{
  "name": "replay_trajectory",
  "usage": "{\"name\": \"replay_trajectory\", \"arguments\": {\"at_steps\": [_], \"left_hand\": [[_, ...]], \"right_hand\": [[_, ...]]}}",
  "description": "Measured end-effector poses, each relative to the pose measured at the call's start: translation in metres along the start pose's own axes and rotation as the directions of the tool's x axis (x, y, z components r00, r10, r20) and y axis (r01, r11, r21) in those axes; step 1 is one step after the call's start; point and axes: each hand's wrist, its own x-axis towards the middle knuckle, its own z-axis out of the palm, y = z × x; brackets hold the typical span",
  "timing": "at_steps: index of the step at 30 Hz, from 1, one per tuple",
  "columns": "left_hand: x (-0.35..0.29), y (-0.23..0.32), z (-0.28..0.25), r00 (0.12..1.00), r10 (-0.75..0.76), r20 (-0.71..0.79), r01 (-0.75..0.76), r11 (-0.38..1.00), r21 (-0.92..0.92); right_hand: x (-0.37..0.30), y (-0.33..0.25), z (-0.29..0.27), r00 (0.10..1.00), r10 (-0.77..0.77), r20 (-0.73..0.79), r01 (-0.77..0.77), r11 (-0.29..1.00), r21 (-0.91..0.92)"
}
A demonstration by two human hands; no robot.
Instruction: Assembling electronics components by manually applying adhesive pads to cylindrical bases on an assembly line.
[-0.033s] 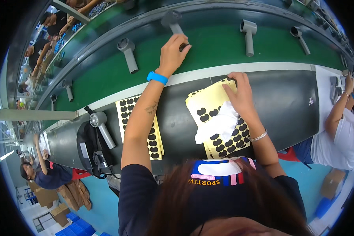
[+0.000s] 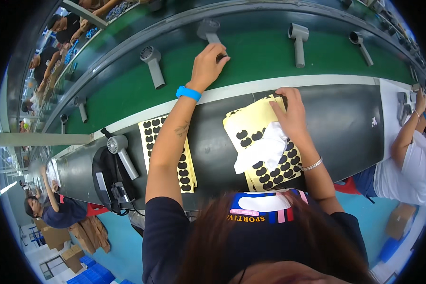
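Observation:
Stretched out over the green conveyor belt, my left hand [image 2: 209,66] is closed around the handle end of a grey handheld fan [image 2: 209,29]. The round head of this fan points away from me. My right hand [image 2: 291,111] lies at the upper right edge of a stack of yellow sticker sheets [image 2: 241,118], thumb apart from the fingers. Black rounded stickers show on these sheets. A crumpled white cloth or paper [image 2: 262,149] covers part of the stack near my right wrist. Beneath my left forearm lies another stack of sticker sheets [image 2: 186,173].
Other grey fans [image 2: 151,66] lie spaced along the belt [image 2: 251,61]. On the black worktop [image 2: 336,128], a fan [image 2: 123,156] rests by a black bag [image 2: 102,177] at left. A pale post [image 2: 42,138] stands at the left. Co-workers sit on both sides.
The fan's head at my left hand has come slightly nearer to me. Fans on the belt have shifted very slightly left. My right hand has hardly moved.

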Motion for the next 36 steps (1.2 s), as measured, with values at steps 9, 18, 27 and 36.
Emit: {"name": "replay_trajectory", "arguments": {"at_steps": [9,18,27,36], "left_hand": [[-0.025,0.034,-0.034,0.985,-0.054,0.162,0.034,0.992,0.124],[-0.117,0.116,-0.057,0.898,-0.107,0.427,0.152,0.986,-0.073],[-0.144,0.126,-0.056,0.846,-0.126,0.518,0.156,0.988,-0.014],[-0.105,0.121,-0.072,0.722,-0.181,0.667,0.261,0.965,-0.02]], "right_hand": [[0.002,0.008,-0.02,0.998,0.06,0.028,-0.063,0.987,0.15],[-0.037,-0.041,0.008,0.925,-0.044,0.378,-0.04,0.977,0.211],[-0.05,-0.057,0.024,0.96,-0.037,0.278,0.026,0.999,0.045],[-0.053,-0.052,0.027,0.963,-0.14,0.231,0.136,0.99,0.032]]}}
